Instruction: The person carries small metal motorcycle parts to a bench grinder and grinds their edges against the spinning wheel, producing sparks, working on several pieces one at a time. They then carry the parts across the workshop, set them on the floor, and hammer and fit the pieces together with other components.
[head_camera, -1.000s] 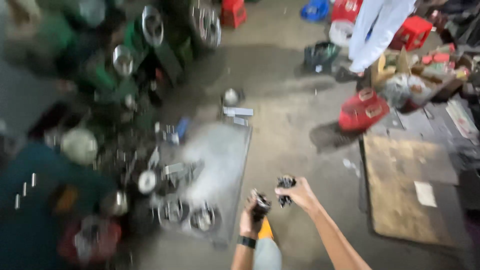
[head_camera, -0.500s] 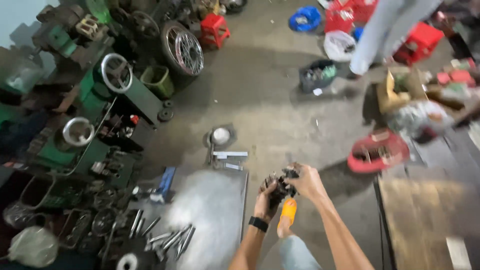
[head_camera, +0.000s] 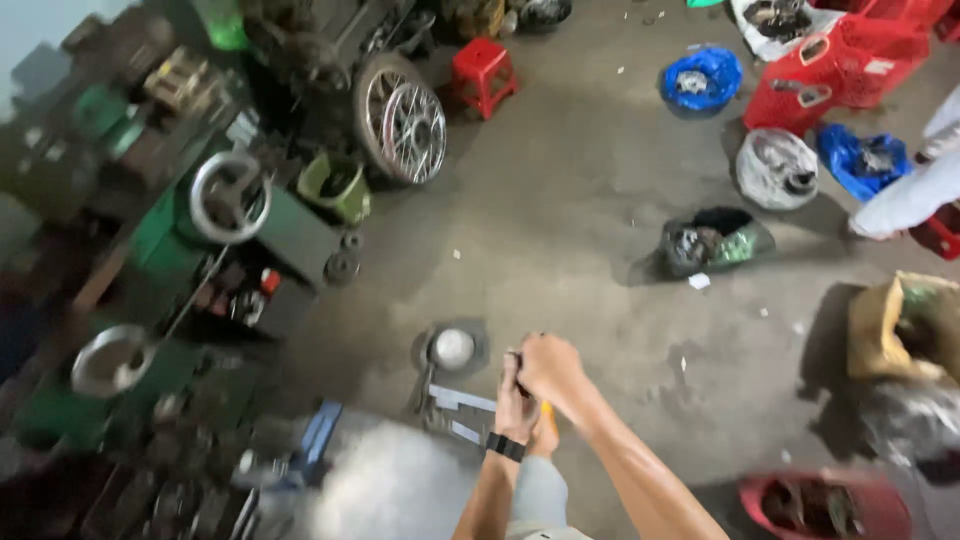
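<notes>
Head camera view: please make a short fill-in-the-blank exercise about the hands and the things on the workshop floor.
1. The left hand wears a black band on its ____.
2. The small plastic stool beside the spoked wheel is ____ in colour.
3. The right hand and the left hand are pressed ____ over the concrete floor.

Missing words: wrist; red; together

Whatever the right hand (head_camera: 548, 370) and left hand (head_camera: 515, 400) gripped was hidden between them. At nine o'clock the green machine (head_camera: 150, 260) was blurred. At five o'clock the red basin (head_camera: 825, 505) was cut off.
</notes>
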